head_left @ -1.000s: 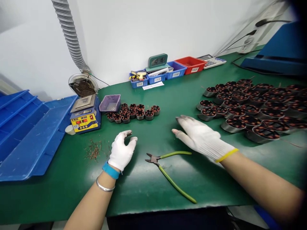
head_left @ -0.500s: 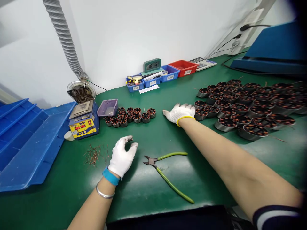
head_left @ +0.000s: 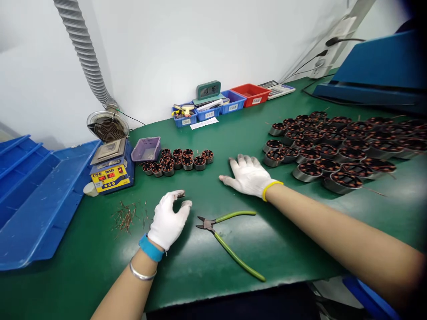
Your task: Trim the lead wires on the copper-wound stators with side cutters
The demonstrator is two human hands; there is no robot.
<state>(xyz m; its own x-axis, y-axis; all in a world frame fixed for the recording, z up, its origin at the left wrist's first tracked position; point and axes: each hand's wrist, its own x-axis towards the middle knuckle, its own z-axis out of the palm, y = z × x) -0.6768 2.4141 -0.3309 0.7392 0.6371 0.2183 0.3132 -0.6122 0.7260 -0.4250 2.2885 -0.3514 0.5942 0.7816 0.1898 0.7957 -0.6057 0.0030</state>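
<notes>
My left hand (head_left: 169,221), in a white glove with dark fingertips, rests on the green table with thumb and fingers curved apart and nothing between them. Just right of it lie green-handled cutting pliers (head_left: 230,240), their jaws and handles spread. My right hand (head_left: 249,177), gloved in white with a yellow cuff, lies flat with fingers spread and holds nothing. To its right stands a large group of round motor stators (head_left: 307,172) with copper windings in metal rings. A smaller cluster of stators (head_left: 187,162) sits beyond my left hand.
Clipped copper wire bits (head_left: 125,216) lie left of my left hand. Behind them are a yellow-and-blue solder pot (head_left: 111,178) and a purple tray (head_left: 147,149). Blue bins (head_left: 233,106), a red bin (head_left: 251,94) and a clock (head_left: 208,90) line the wall. A big blue tray (head_left: 43,213) stands left.
My right hand has moved away from the edge of the large stator group, nearer to me, and flattened on the table. The left hand keeps its pose. The view has shifted slightly.
</notes>
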